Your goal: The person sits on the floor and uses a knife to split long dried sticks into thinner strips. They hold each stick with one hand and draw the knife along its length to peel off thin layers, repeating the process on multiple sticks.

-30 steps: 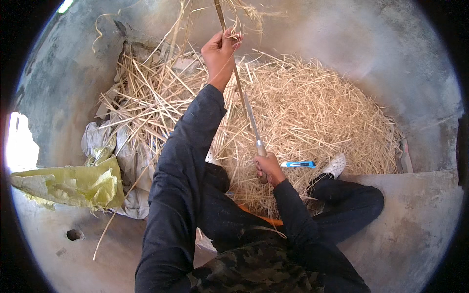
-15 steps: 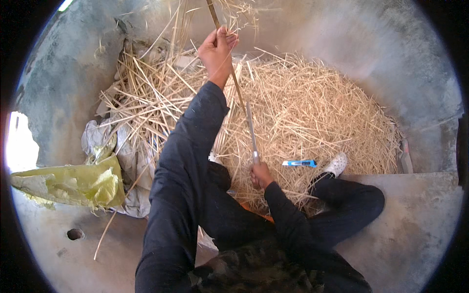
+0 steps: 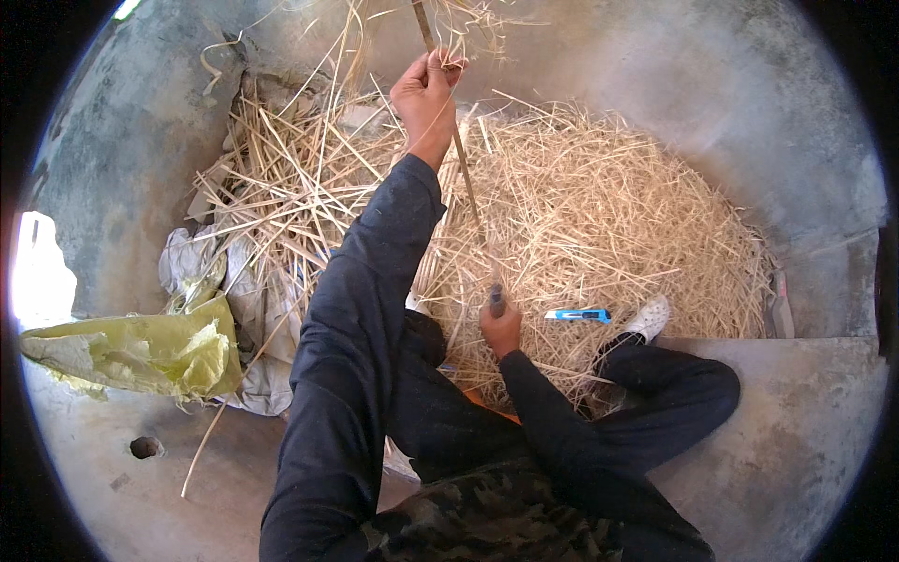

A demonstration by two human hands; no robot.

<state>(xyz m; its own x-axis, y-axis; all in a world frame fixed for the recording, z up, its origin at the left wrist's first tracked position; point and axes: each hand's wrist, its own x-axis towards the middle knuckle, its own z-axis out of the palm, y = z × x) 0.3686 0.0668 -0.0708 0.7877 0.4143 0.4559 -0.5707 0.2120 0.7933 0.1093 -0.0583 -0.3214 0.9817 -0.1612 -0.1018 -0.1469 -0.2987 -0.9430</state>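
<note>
My left hand (image 3: 428, 101) is raised at the far middle, its fingers pinched round a long thin brown cane (image 3: 467, 173). The cane slants down toward me, and pale curled strips hang about its upper part. Closer in, my right hand (image 3: 502, 328) grips a knife by its dark handle (image 3: 497, 300). Its blade points away from me near the cane's lower end; it looks blurred and foreshortened, so I cannot tell whether they touch. Pale shavings (image 3: 599, 206) are heaped beneath both hands. A blue utility knife (image 3: 578, 315) lies on them, right of my right hand.
Loose pale sticks (image 3: 281, 178) are piled at the left, partly over crumpled whitish sacking (image 3: 267, 379). A yellow woven sack (image 3: 140, 351) lies nearer. Curved grey walls (image 3: 787, 122) surround the heap. My legs and a white shoe (image 3: 648, 318) border it. The floor has a round hole (image 3: 146, 448).
The knife in my right hand has tipped, so its long blade no longer shows clearly, and that hand is slightly farther from me. My left hand has shifted slightly right with the cane.
</note>
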